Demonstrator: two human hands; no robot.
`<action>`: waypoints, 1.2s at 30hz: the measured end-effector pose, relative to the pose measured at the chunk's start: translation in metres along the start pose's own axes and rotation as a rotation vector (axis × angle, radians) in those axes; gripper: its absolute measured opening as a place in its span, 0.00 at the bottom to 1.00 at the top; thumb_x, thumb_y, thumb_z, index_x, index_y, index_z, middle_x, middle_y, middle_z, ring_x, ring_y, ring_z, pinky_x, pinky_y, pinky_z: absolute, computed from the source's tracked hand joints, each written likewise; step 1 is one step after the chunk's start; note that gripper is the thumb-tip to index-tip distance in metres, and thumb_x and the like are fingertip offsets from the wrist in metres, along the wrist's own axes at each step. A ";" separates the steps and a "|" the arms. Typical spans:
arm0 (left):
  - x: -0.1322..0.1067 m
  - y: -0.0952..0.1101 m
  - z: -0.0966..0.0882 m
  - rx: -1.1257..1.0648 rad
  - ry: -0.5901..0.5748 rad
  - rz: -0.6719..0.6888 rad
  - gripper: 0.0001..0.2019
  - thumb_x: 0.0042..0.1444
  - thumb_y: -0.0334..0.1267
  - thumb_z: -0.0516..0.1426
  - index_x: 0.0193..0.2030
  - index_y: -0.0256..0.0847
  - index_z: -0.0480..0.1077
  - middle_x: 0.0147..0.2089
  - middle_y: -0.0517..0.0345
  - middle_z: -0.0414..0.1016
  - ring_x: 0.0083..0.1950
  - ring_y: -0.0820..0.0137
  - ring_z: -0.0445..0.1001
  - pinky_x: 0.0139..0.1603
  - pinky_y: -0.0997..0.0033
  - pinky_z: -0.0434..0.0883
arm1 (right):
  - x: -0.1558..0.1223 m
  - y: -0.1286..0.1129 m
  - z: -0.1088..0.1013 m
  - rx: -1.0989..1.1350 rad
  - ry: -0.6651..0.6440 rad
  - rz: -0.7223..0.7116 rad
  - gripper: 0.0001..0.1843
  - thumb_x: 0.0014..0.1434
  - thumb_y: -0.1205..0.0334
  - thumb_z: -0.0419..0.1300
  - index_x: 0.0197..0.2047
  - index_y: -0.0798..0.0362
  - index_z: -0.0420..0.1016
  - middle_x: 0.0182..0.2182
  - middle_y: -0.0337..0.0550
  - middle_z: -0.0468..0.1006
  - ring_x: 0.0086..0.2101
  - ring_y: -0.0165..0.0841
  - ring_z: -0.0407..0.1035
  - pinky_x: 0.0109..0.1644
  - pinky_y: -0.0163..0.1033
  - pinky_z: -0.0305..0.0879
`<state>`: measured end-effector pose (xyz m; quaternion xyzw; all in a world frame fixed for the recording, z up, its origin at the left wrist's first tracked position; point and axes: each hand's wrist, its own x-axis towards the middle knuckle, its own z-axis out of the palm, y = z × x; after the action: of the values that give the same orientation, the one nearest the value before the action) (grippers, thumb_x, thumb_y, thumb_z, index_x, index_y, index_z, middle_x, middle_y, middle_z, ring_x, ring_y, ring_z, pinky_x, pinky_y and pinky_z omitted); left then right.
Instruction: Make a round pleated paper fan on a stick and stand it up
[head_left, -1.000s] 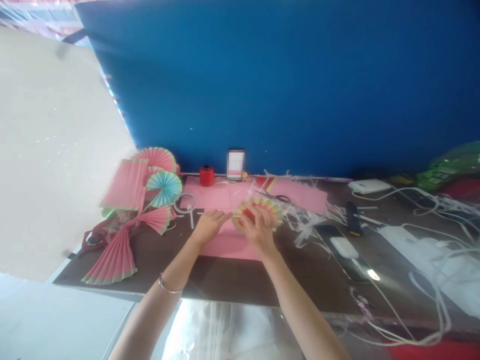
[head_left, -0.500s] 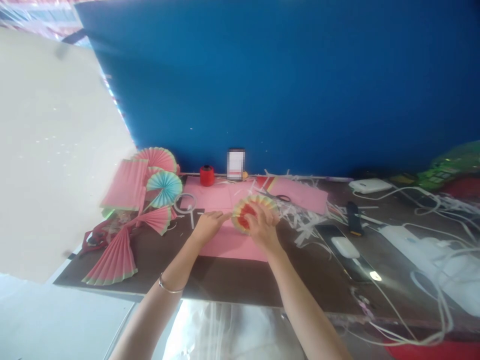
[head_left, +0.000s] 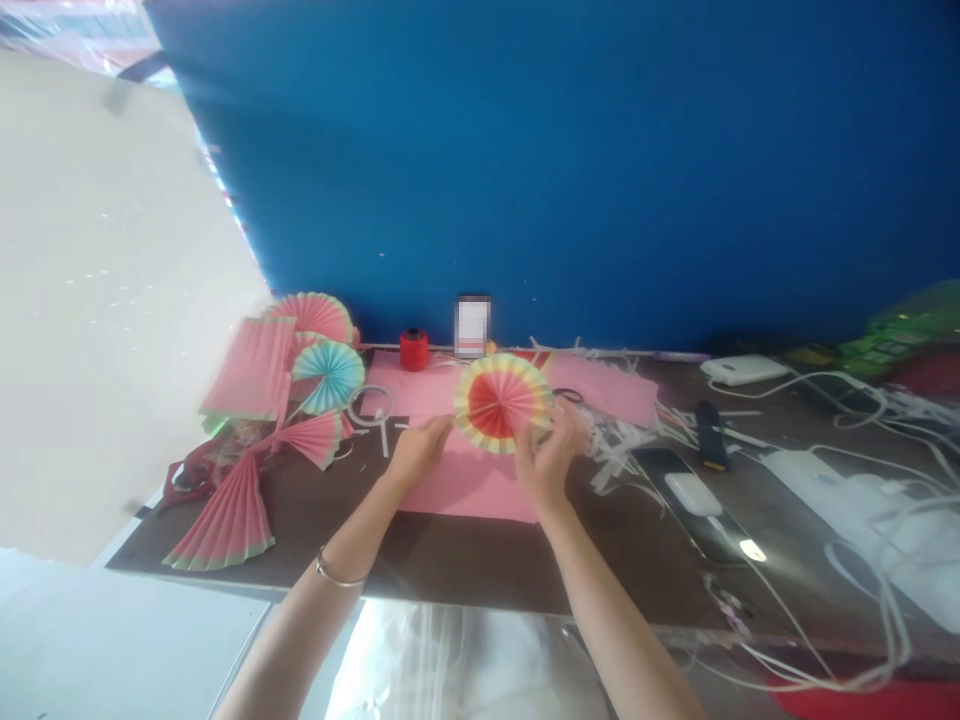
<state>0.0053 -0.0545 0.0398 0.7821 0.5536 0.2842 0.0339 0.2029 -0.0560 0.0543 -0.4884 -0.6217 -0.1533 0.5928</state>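
A round pleated paper fan (head_left: 501,403), pink and red with a pale yellow rim, is spread into a full disc in front of me. My left hand (head_left: 421,452) is closed at its left edge, with the fingertips pinched there. At the lower right edge, my right hand (head_left: 551,455) holds the rim between thumb and fingers. Below the fan lie pink paper sheets (head_left: 469,485). Whether the fan has a stick is hidden by my hands.
Pink folded fans (head_left: 232,515) and a blue round fan (head_left: 328,377) lie at the left. A red spool (head_left: 413,350), a tape ring (head_left: 370,406) and a phone (head_left: 472,328) stand behind. At right are paper strips (head_left: 622,455), a dark tablet-like slab (head_left: 701,510) and white cables (head_left: 885,600).
The fan has tilted up to show its whole pleated face. My right hand has moved off its middle to the lower right rim; my left hand has barely moved.
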 end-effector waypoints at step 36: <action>0.000 -0.002 0.004 0.039 0.009 -0.086 0.18 0.63 0.36 0.43 0.57 0.42 0.62 0.49 0.49 0.73 0.42 0.67 0.74 0.39 0.72 0.69 | -0.005 -0.001 0.009 0.114 -0.084 0.067 0.06 0.53 0.59 0.60 0.34 0.51 0.74 0.53 0.51 0.60 0.54 0.45 0.57 0.50 0.53 0.65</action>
<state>0.0054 -0.0523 0.0359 0.7567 0.5924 0.2750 0.0285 0.1962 -0.0520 0.0477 -0.4803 -0.6370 -0.0773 0.5980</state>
